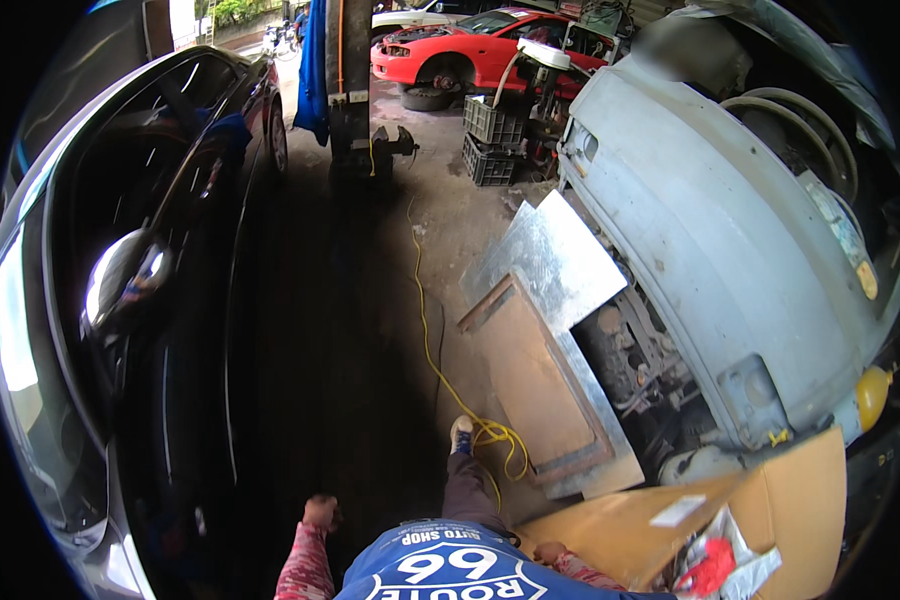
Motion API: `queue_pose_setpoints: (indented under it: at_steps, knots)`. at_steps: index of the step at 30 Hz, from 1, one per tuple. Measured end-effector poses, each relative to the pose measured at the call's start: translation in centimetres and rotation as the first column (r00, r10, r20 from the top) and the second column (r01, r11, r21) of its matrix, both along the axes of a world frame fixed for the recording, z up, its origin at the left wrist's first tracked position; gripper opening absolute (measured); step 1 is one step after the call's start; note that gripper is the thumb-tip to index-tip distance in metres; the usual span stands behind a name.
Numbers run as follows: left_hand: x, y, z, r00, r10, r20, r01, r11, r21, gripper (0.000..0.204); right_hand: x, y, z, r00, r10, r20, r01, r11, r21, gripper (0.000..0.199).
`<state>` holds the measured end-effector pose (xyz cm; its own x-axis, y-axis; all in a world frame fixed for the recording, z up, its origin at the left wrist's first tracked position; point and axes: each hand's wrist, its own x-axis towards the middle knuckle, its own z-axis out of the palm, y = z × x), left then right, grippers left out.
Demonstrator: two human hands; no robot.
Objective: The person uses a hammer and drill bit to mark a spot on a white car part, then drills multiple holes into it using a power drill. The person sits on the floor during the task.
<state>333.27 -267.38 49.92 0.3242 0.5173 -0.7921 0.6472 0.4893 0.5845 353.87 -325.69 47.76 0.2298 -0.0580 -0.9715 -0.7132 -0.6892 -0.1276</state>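
My left hand (321, 513) hangs low at my side, fingers curled into a loose fist with nothing in it, close to the side of a black car (170, 330). My right hand (548, 551) shows only partly beside my blue shirt, near the edge of a cardboard box (790, 500); whether it holds anything I cannot tell. My foot (460, 433) steps forward next to a yellow cord (432, 350) on the concrete floor.
A grey car front bumper (710, 240) with exposed parts stands at right. Metal sheets (550, 260) and a wooden board (530, 380) lean against it. A lift post (350, 90), plastic crates (490, 140) and a red car (470, 50) lie ahead. Red and silver packaging (715, 570) sits in the box.
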Motion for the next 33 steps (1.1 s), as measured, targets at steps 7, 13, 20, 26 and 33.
queue_pose_setpoints:
  at_steps: [7, 13, 20, 26, 33]
  knots:
    - [10.2, -0.7, -4.3, 0.909, -0.288, -0.301, 0.26, 0.957, -0.13, 0.025, 30.6, 8.9, -3.1, 0.977, 0.07, 0.203, -0.073, 0.997, 0.004, 0.038]
    - [26.0, 8.6, -7.0, 0.879, -0.411, -0.243, 0.433, 0.9, 0.046, 0.039, 66.6, 33.0, -0.3, 0.626, 0.282, 0.727, -0.352, 0.934, -0.059, 0.052]
    - [49.1, 28.9, -8.5, 0.89, -0.348, -0.295, 0.405, 0.901, 0.156, 0.047, 86.2, 56.8, 3.0, 0.724, -0.08, 0.685, -0.267, 0.883, 0.386, 0.053]
    - [69.0, 45.7, 2.0, 0.923, -0.195, -0.333, 0.213, 0.977, 0.02, 0.039, 88.5, 55.5, -2.3, 0.86, 0.114, 0.497, -0.155, 0.987, 0.041, 0.053]
    - [91.3, 62.0, 6.8, 0.952, -0.241, -0.19, 0.263, 0.96, 0.097, 0.034, 91.9, 55.2, -4.0, 0.981, -0.196, 0.013, 0.195, 0.979, 0.054, 0.042]
